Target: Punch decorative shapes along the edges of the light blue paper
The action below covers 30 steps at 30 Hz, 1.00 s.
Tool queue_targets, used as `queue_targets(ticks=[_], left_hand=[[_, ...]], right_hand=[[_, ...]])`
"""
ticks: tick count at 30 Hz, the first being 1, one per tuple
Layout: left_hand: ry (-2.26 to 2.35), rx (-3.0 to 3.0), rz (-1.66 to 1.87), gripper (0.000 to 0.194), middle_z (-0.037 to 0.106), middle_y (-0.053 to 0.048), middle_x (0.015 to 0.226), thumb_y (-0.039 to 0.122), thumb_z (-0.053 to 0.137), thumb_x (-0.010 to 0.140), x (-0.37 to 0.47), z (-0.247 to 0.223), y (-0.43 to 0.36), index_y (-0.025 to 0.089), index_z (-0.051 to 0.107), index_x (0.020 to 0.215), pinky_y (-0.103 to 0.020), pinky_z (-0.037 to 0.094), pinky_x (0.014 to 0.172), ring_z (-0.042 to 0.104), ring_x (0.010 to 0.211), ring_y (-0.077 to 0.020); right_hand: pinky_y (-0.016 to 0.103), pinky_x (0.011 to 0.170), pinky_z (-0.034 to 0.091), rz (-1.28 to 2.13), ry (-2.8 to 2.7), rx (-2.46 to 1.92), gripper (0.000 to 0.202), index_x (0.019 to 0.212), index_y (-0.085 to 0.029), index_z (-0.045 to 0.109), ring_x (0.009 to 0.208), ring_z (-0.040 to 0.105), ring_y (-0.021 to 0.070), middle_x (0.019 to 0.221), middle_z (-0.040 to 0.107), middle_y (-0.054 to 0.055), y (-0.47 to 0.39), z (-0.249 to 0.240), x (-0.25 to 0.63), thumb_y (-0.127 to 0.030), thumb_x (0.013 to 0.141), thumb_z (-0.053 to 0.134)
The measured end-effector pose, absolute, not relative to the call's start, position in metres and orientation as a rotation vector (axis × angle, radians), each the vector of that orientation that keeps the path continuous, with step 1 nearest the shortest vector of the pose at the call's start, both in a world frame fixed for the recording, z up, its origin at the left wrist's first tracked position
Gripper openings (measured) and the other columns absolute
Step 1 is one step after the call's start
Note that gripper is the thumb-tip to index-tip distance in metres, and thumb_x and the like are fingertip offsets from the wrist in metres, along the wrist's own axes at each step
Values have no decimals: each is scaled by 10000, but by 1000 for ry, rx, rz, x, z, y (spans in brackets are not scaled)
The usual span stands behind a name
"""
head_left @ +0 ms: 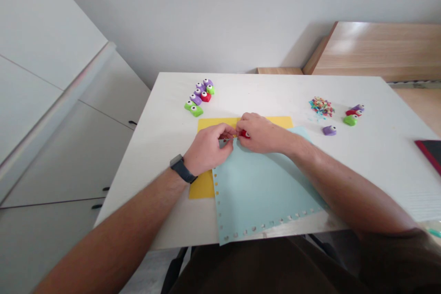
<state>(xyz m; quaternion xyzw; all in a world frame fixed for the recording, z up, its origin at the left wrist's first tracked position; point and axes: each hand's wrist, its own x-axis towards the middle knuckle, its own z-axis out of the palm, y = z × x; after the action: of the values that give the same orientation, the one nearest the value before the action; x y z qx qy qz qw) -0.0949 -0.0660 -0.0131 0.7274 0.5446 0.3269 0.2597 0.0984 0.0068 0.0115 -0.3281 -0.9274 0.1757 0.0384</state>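
Note:
A light blue sheet of paper (265, 188) lies tilted over a yellow sheet (200, 186), with small shapes punched along its left and near edges. My left hand (208, 147), a dark watch on its wrist, pinches the sheet's far edge between thumb and fingers. Close beside it, my right hand (263, 134) is closed around a small red craft punch (245, 133) at that same edge. Fingers cover most of this punch, so I cannot tell whether it is pressed down.
Several purple, green and red punches (195, 99) are grouped at the table's back left. On the right are a heap of coloured paper cutouts (322, 106), a purple punch (330, 130) and a green punch (350, 120) among others. A dark red-edged object (430, 152) lies far right.

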Motion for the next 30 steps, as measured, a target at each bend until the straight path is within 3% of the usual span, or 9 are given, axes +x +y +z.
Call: queue_targets(ticks=[20, 30], left_hand=[[1485, 1990, 889, 180, 794, -18, 982, 152, 622, 854, -94, -12, -66, 188, 707, 1008, -288, 604, 840, 746, 869, -161], [1508, 2037, 858, 208, 787, -28, 1000, 157, 614, 854, -96, -13, -66, 185, 703, 1040, -304, 602, 853, 736, 871, -166]], right_hand=[[358, 910, 427, 627, -2846, -987, 154, 910, -165, 668, 984, 554, 230, 1009, 596, 111, 6, 16, 100, -171, 898, 515], [386, 937, 449, 684, -2895, -958, 358, 1182, -181, 677, 1072, 600, 275, 1151, 649, 128, 12, 35, 113, -189, 832, 603]])
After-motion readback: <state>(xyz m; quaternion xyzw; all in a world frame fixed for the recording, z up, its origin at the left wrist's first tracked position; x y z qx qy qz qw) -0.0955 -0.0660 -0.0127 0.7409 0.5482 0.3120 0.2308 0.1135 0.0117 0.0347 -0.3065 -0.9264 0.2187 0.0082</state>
